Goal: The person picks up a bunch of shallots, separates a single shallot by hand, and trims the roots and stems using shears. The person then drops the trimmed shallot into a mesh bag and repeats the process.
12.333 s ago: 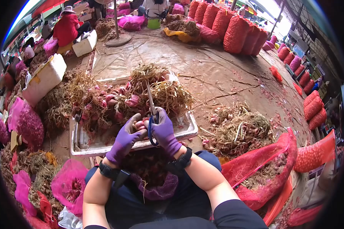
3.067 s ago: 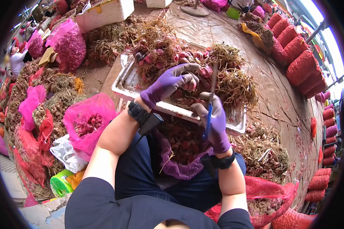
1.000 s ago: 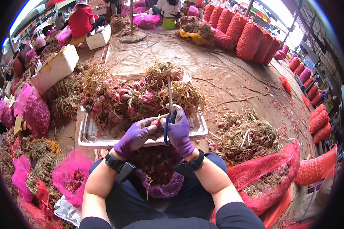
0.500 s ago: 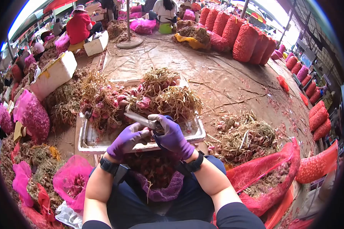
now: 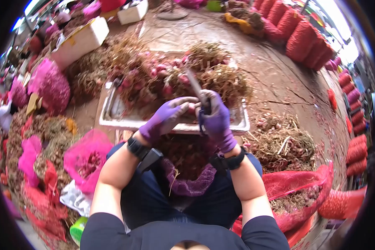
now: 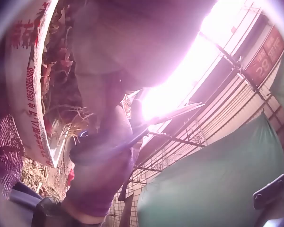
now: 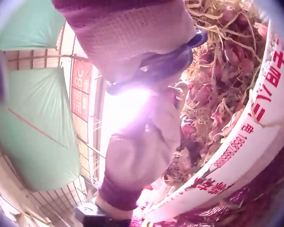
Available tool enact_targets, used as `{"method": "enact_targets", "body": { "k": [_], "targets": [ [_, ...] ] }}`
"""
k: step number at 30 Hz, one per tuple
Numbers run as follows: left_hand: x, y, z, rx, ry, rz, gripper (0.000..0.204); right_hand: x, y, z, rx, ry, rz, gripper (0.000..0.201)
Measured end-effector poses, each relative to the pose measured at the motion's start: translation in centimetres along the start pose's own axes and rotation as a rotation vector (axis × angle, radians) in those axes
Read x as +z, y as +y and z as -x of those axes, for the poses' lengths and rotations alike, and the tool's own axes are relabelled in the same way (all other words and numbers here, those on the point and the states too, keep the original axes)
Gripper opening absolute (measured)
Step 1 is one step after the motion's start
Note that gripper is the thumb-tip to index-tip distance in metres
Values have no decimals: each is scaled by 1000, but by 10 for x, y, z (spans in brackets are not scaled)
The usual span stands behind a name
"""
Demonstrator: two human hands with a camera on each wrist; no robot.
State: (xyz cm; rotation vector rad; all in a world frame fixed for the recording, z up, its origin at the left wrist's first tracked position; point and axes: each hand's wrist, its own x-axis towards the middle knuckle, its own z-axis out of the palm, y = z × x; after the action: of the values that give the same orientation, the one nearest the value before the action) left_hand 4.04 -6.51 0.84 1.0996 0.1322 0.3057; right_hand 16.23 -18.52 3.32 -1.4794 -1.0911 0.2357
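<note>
The gloved left hand (image 5: 166, 117) pinches a small reddish bulb (image 5: 191, 108) over the front of the white foam tray (image 5: 143, 126). Close on its right, the gloved right hand (image 5: 219, 121) grips scissors (image 5: 194, 84) by dark blue handles, the blades pointing up and slightly left above the bulbs. In the right wrist view, the right hand (image 7: 132, 40) has its fingers round the handles (image 7: 165, 66), with the left hand (image 7: 139, 153) beside it. Piled pink-red bulbs with dry stalks (image 5: 166, 77) fill much of the tray. Glare and blur hide the blade contact.
An open purple mesh bag (image 5: 191, 185) of bulbs sits between the legs. On the right lie a heap of dry stalks (image 5: 283, 146) and a red net bag (image 5: 293, 179); on the left, a pink net bag (image 5: 87, 162) and a tilted foam box (image 5: 81, 43).
The scissor blades, pointing left over the left hand half a second ago, now point more upward. The head view has tilted down, and both hands remain close together.
</note>
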Motion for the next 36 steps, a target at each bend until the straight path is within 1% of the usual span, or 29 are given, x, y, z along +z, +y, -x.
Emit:
{"method": "enact_targets", "body": {
  "k": [1, 2, 3, 5, 6, 7, 9, 11, 13, 14, 15, 17, 19, 21, 22, 23, 24, 25, 26, 29, 30, 33, 34, 35, 36],
  "targets": [
    [-8, -7, -4, 10, -26, -10, 40, 0, 2, -1, 88, -10, -94, 37],
    [-6, -3, -3, -32, -35, 81, 38, 1, 6, -3, 128, 8, -77, 38],
    [-6, -3, -5, -38, -17, 53, 36, -3, 7, -2, 234, -42, -239, 40],
    [-8, -4, -6, -15, 39, 81, 35, -7, 6, -3, 248, -99, -310, 42],
    [-9, -4, -6, -15, 48, 86, 35, -7, 2, -3, 210, -97, -258, 43],
    [-9, -4, -6, -8, 45, 83, 35, -4, 7, -2, 214, -105, -257, 43],
    [-8, -3, -5, -3, 45, 86, 34, 2, 16, 1, 29, -47, -29, 43],
    [-6, -2, -5, -81, 51, 36, 39, 1, 17, 2, 74, -43, -9, 42],
    [-7, -3, -6, -75, 64, 34, 38, -1, 13, 2, 194, -45, -51, 40],
    [-5, 2, -3, -70, 55, 14, 38, -3, 10, -1, 269, -82, -118, 41],
    [-3, 6, -2, -67, 46, -7, 38, -4, 9, -1, 274, -84, -118, 41],
    [-1, 8, -3, -94, 58, -46, 38, -7, 8, -3, 340, -101, -309, 41],
    [4, 8, -3, 1, 35, -132, 39, -6, 10, -2, 344, -102, -317, 42],
    [9, 7, -1, 24, 23, -124, 41, -5, 14, 0, 458, -14, -311, 42],
    [8, 5, -2, 101, 30, -200, 43, -5, 15, -1, 532, -15, -361, 42],
    [10, 5, -2, 176, 36, -277, 45, -5, 18, -2, 528, -11, -363, 42],
    [15, 5, 0, 126, 24, -174, 52, -5, 22, -2, 628, 6, -473, 42],
    [16, 5, 0, 123, 18, -179, 52, -6, 23, -3, 726, 23, -584, 42],
    [16, 3, 0, 142, -5, -178, 54, -12, 23, -4, 770, 9, -622, 41],
    [11, 6, -2, 144, -73, -128, 60, -14, 22, -4, 735, 75, -558, 42],
    [11, 9, -3, 172, -85, -105, 61, -16, 23, -5, 736, 83, -562, 42],
    [14, 17, -3, 200, -87, -74, 63, -23, 25, -10, 600, 95, -353, 43],
    [12, 17, -3, 200, -66, -32, 63, -20, 28, -10, 524, 121, -477, 43],
    [10, 16, -4, 203, -42, 12, 64, -19, 22, -13, 516, 118, -478, 43],
    [6, 14, -3, 191, -35, -5, 67, -18, 16, -14, 560, 62, -549, 43]
  ]
}}
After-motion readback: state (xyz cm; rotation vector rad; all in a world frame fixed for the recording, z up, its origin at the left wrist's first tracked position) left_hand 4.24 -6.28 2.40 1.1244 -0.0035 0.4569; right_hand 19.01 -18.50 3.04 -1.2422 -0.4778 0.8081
